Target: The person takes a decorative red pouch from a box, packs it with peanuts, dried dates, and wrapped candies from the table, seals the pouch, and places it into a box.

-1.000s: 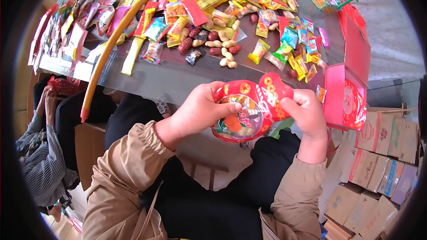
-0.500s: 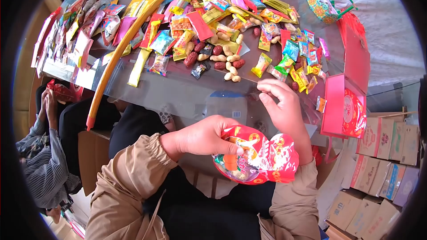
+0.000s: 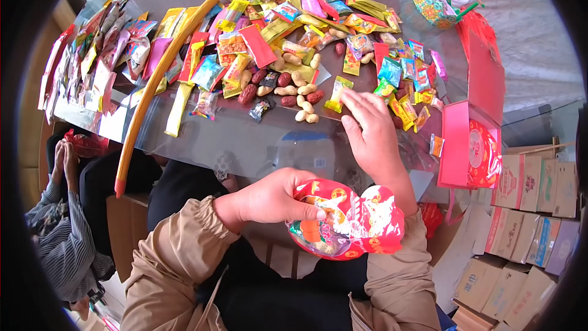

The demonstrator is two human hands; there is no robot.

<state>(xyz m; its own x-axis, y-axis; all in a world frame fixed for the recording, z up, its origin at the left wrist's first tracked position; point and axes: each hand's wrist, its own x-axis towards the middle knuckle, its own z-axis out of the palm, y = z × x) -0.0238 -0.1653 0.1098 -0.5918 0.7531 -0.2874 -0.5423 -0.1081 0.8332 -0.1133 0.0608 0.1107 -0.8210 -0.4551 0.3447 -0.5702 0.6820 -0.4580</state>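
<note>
A red printed plastic bag (image 3: 331, 224) with a clear window hangs over my lap, and my left hand (image 3: 272, 199) is closed on its left side, thumb on top. Peanuts and wrapped pieces show dimly through the window. My right hand (image 3: 372, 132) is over the near edge of the glass table (image 3: 257, 153), fingers stretched and thumb apart. Its fingertips are at a yellow-wrapped candy (image 3: 336, 94); I cannot tell whether they touch it. Left of that candy lie loose peanuts (image 3: 299, 78) and red dates (image 3: 247, 94); small wrapped candies (image 3: 390, 71) spread to its right.
A yellow stick (image 3: 162, 76) crosses the table's left side, past piled packets (image 3: 92, 55). On the right stand an open red box (image 3: 454, 147) with a red bag inside and a green-handled basket (image 3: 433, 9). Cardboard cartons (image 3: 527, 233) are stacked below. Another person's hands (image 3: 65, 162) hold a red bag.
My right hand has moved up and left to the yellow-wrapped candy. My left hand still grips the red bag, slightly lower. The whole view has shifted a little.
</note>
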